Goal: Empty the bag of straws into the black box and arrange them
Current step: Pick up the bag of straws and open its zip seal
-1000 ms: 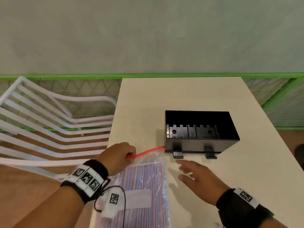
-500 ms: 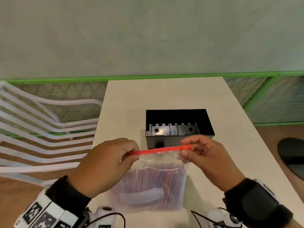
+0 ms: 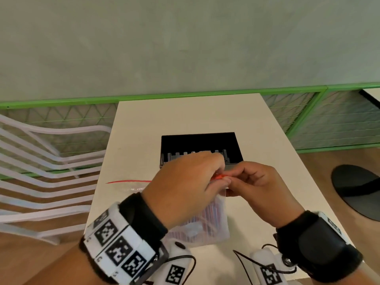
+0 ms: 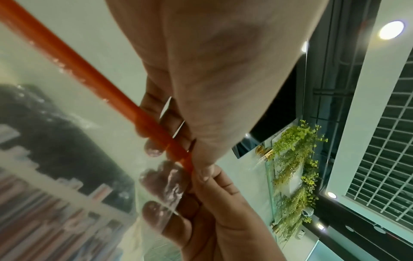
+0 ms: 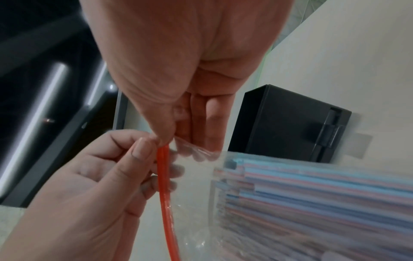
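Since half a second before, the left hand (image 3: pixel 183 179) had slid along the red seal (image 5: pixel 164 178) to meet the right hand (image 3: pixel 257 188). On the table (image 3: pixel 185 118), the box (image 3: pixel 200 144) stood just beyond the hands. Between them hung the bag (image 3: pixel 213 221) of straws (image 5: pixel 312 190), both hands' fingertips pinching its seal.

both hands (image 3: pixel 185 182) pinch bag (image 3: pixel 207 221) seal | black box (image 3: pixel 200 140) apparently empty
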Available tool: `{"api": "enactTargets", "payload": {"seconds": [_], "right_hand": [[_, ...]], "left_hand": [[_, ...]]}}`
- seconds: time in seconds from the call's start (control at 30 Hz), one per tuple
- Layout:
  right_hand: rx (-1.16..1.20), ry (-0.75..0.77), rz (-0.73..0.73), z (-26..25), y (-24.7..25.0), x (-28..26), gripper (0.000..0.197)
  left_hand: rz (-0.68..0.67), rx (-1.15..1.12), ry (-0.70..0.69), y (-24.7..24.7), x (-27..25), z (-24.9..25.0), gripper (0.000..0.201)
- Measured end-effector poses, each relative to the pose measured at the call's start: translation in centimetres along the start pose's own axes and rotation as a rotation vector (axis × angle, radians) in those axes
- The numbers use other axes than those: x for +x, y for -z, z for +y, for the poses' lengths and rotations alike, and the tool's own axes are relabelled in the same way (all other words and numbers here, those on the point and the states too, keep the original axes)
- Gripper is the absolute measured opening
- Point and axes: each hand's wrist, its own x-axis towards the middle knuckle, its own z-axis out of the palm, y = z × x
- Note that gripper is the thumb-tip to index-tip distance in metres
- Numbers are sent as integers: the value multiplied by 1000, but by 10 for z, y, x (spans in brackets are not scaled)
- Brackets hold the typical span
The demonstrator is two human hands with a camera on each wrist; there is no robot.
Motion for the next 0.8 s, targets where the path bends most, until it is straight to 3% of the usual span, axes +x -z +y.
{"api": "enactTargets", "payload": {"seconds": [0.27,0.4,0.57,0.8], "right_hand": [[155,57,92,4,8,-9,9],[190,96,99,4,8,-10,9],[-175,248,87,3,19,-11,6],[-195,169,170,13,47,-14,10]], "left_hand": [[95,-120,20,-12,12,12,16],[92,-55,-1,-16,15,16,24],[96,114,-68,-13,11,17,17],[24,205,44,5,-22,-22,14]]}}
